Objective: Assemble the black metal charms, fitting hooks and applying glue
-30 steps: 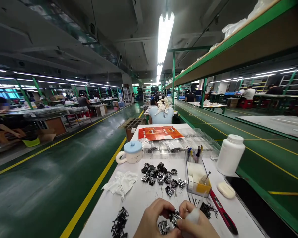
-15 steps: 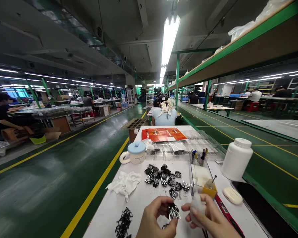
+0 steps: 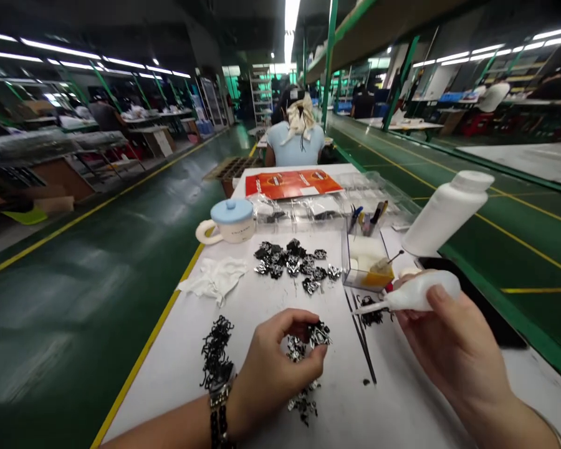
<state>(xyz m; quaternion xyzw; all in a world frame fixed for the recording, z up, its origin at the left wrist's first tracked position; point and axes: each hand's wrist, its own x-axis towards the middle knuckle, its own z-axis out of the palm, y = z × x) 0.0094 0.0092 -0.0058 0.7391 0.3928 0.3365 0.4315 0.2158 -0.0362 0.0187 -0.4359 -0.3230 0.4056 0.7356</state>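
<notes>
Between the thumb and fingers of my left hand (image 3: 275, 362) is a small black-and-silver part (image 3: 319, 335), held above the white table. My right hand (image 3: 462, 349) grips a translucent squeeze bottle (image 3: 421, 293), its thin nozzle pointing left toward that part but apart from it. Small silver and black pieces (image 3: 303, 402) lie under and beside my left hand. A cluster of similar black-and-silver parts (image 3: 293, 259) sits farther up the table. Black curved pieces (image 3: 216, 352) form a pile at the left, and more black pieces (image 3: 370, 312) lie under the nozzle beside dark tweezers (image 3: 363, 340).
A blue-lidded mug (image 3: 234, 227) and a crumpled tissue (image 3: 215, 277) are at the left. A clear box with tools (image 3: 367, 262), a white bottle (image 3: 446, 212) and a dark flat device (image 3: 500, 327) stand at the right. Behind lie clear trays and an orange bag (image 3: 292, 183); a person sits beyond.
My right hand has moved right, away from my left hand, and the squeeze bottle has swung from upright to nearly level. My left hand still holds the part. The camera tilts further down.
</notes>
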